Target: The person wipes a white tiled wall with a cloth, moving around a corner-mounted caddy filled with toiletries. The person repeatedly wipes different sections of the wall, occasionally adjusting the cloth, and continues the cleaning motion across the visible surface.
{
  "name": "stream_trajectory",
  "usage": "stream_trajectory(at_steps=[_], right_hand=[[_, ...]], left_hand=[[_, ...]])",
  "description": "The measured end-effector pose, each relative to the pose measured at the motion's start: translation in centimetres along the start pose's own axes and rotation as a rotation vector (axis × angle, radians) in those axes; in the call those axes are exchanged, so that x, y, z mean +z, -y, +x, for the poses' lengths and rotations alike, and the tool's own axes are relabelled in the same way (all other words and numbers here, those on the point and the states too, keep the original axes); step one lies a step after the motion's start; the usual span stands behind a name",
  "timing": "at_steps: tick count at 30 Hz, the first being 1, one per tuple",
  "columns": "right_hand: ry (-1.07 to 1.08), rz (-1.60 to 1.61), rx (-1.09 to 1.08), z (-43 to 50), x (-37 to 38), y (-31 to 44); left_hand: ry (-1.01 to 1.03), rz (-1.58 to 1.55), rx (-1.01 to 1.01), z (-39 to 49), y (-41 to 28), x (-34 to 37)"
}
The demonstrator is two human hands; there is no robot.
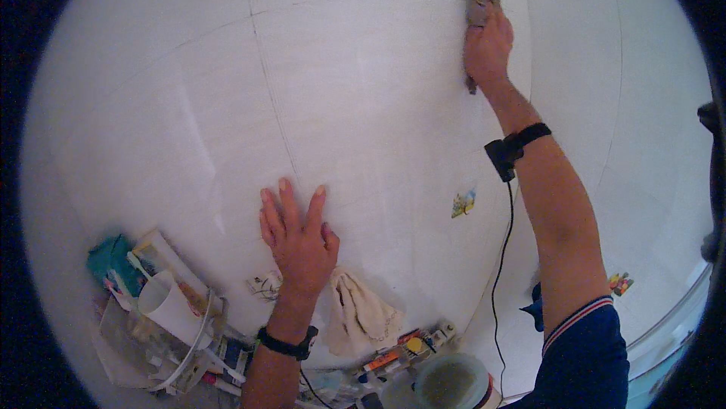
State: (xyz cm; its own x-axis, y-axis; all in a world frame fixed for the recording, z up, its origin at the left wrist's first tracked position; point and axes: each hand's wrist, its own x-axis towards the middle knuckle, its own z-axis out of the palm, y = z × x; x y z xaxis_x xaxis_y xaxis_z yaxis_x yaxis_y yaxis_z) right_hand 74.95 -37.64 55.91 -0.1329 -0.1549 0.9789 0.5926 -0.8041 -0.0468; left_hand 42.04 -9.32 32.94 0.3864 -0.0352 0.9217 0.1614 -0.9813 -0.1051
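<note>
High at the upper right, my right hand (489,48) is pressed toward a pale tiled wall (363,97). Its fingers cover a crumpled greyish cloth (481,5), which looks dirty; a dark end of it shows below the hand. My left hand (300,244) is lower and nearer the middle, with fingers spread and nothing in it. Whether its palm touches the wall is hidden. Just below and right of it hangs a cream towel (357,315). Each wrist wears a black strap; the right one carries a small black device (503,156) with a cable.
A corner rack (195,352) at lower left holds a white cup (170,307), a toothbrush (139,266) and a teal packet (113,261). Bottles and boxes crowd the bottom around a round translucent basin (489,389). A second wall (573,57) meets the first at right.
</note>
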Motion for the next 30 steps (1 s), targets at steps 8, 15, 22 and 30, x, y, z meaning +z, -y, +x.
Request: stream_trajectory(at_steps=[8, 15, 22, 30], right_hand=[[0.136, -0.174, 0.261, -2.1, 0.9, -10.2], [0.114, -0.217, 0.242, -1.2, 1.1, -11.3], [-0.059, -0.151, 0.181, 0.2, 0.7, -4.5], [-0.018, 0.220, -0.066, -2.9, -3.0, 14.7]], left_hand=[[-0.032, 0.009, 0.006, -0.3, 0.2, 0.7], [-0.039, -0.003, 0.000, -0.3, 0.4, 1.0], [-0.080, -0.018, 0.002, 0.3, -0.2, 0.5], [-0.064, -0.057, -0.023, 0.7, -1.0, 0.1]])
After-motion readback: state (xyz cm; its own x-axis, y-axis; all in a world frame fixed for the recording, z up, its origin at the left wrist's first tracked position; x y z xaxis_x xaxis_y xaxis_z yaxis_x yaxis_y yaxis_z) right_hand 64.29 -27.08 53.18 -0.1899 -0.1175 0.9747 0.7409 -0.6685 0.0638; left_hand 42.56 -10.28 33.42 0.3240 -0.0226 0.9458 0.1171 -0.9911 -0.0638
